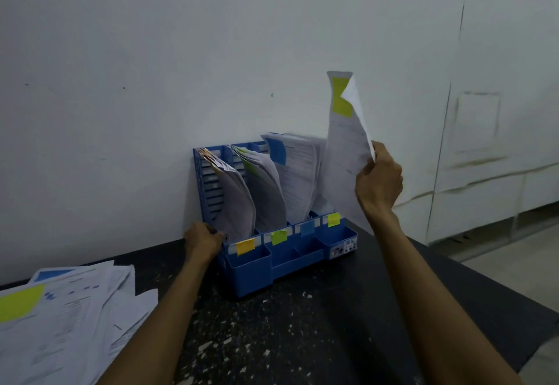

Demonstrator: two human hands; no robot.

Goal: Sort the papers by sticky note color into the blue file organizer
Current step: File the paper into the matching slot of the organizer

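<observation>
Near left, a loose pile of papers [69, 318] lies fanned on the dark speckled table [302, 324], the top sheet bearing a yellow-green sticky note [19, 301]. Further right, the left hand [202, 241] braces the blue file organizer [251, 272] at its near left corner, fingers curled against the wall. The slots, left to right, are labelled orange [245, 246], green [279, 237], blue [307, 228] and yellow [333, 219]; the first three hold leaning, bowed stacks. At the rightmost slot a held sheet [344, 154] stands upright, its yellow note [341, 98] near the top, where a corner has folded over. The right hand [378, 177] pinches its right edge about midway, thumb in front. Whether the lower edge is inside the slot cannot be told. The sheet is judged light, limp and easily creased; a hold low on the edge, near the slot, should keep it from buckling, and the braced organizer is unlikely to slide.
</observation>
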